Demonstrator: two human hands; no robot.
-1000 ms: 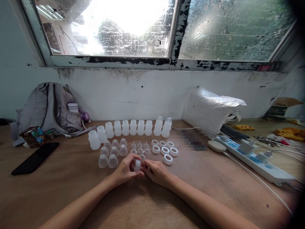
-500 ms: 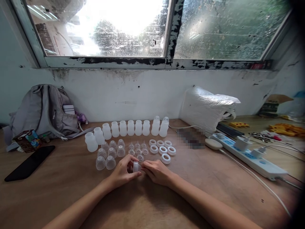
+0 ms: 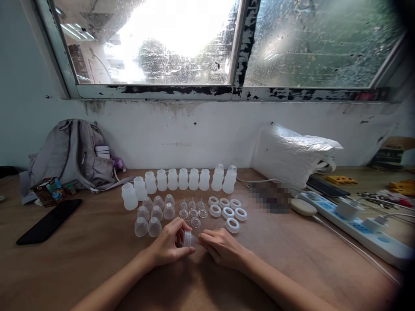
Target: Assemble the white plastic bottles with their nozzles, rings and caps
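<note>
My left hand [image 3: 170,242] is wrapped around a white bottle collar ring [image 3: 187,238], held on its side. A clear bottle nipple [image 3: 194,239] pokes out of the ring to the right. The fingertips of my right hand [image 3: 218,247] are pinched together at the nipple's tip. Just beyond my hands lie several loose clear nipples [image 3: 193,212]. To their right are several white collar rings [image 3: 228,212]; to their left, several clear dome caps [image 3: 157,212]. Behind them stands a row of frosted baby bottles [image 3: 183,179], the two at the right end with clear tops.
At left are a grey backpack [image 3: 73,151], a drink carton [image 3: 48,191] and a black phone [image 3: 48,221]. A white pouch [image 3: 288,153] leans on the wall. A power strip [image 3: 356,229] with plugs and cables runs along the right, beside a pale rounded device [image 3: 304,207].
The camera view has shifted, so everything sits lower and further right. My right fingertips have drawn slightly away from the ring, showing more of the nipple.
</note>
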